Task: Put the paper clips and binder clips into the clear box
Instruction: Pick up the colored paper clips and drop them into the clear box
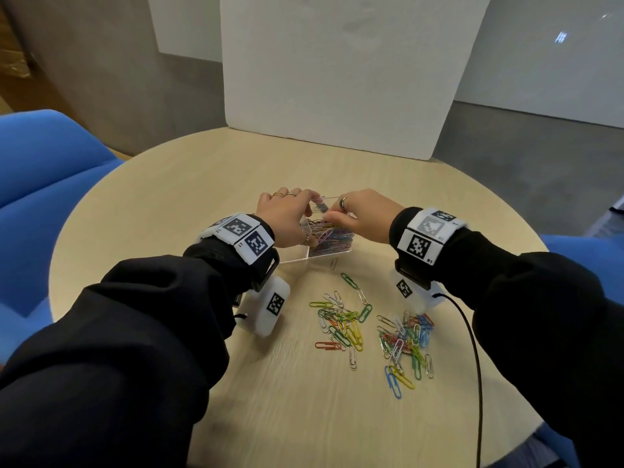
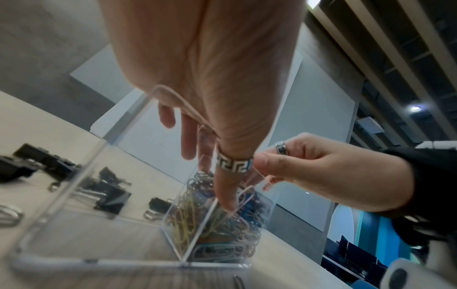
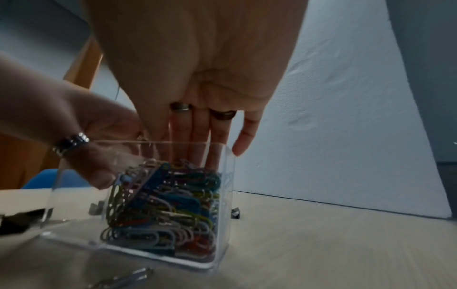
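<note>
The clear box (image 1: 293, 257) stands mid-table and has a divider. Its right compartment is packed with coloured paper clips (image 3: 168, 211); the left compartment (image 2: 74, 195) looks empty. My left hand (image 1: 283, 217) is over the box, its ringed thumb (image 2: 227, 195) pushed down among the clips. My right hand (image 1: 361, 217) has straight fingers (image 3: 197, 140) pressing on the clips, with the little finger outside the wall. Two loose piles of paper clips (image 1: 341, 325) (image 1: 405, 339) lie nearer me. Black binder clips (image 2: 108, 197) lie beyond the box.
A white foam board (image 1: 337, 79) stands at the table's far edge. Blue chairs (image 1: 50, 170) flank the round table. A black cable (image 1: 472, 349) runs from my right wrist over the near edge. One small binder clip (image 3: 236, 212) sits right of the box.
</note>
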Motion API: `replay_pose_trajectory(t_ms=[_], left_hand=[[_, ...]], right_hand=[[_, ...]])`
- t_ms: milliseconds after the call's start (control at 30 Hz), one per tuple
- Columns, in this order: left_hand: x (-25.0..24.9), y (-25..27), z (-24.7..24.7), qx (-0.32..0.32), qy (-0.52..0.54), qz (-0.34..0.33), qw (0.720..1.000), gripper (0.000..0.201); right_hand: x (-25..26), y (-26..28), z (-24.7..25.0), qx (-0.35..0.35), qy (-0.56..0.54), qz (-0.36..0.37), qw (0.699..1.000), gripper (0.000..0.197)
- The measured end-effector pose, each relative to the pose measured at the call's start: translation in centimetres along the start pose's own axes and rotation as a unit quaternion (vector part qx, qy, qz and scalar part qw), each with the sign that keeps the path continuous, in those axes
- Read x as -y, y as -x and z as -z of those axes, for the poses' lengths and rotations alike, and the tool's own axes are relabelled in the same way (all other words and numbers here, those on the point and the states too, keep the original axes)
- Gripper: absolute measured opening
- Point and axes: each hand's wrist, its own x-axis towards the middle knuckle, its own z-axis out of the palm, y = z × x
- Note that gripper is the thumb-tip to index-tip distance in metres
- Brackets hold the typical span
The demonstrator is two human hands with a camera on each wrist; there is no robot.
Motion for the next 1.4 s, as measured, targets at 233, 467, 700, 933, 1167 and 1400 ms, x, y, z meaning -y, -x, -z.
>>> replay_pose_trajectory(t_ms=[233,467,700,933,1167,1400], left_hand=[[-0.1,0.0,0.0,0.003,0.001,0.003,1.0,0.075],[0.0,-0.1,-0.1,0.002,0.002,0.001,1.0,0.075],[0.1,-0.2,-0.1,0.001,0.001,-0.001,1.0,0.075],[0.1,-0.2,0.1,0.014,-0.002,0.003,1.0,0.076],[-2.0,2.5,1.8,-0.046,0.015,-0.034,0.998,0.078],[-4.8,8.5,0.2,0.136,0.036,-0.089,0.986,0.04]], right_hand=[[-0.8,0.9,1.9,-0.024,-0.095,-0.002,0.995,0.043],[-0.1,-0.1,1.0,0.026,-0.013,-0.02,0.999,0.049],[-0.5,-0.2,0.8,-0.043,-0.037,-0.015,0.998,0.044],[-0.2,1.2,0.9,-0.002,-0.043,-0.021,0.999,0.042],[-1.9,5.9,3.5,0.037,-0.108,-0.039,0.993,0.035],[-5.4,11.8,-0.3,0.211,-0.059,-0.149,0.964,0.038]])
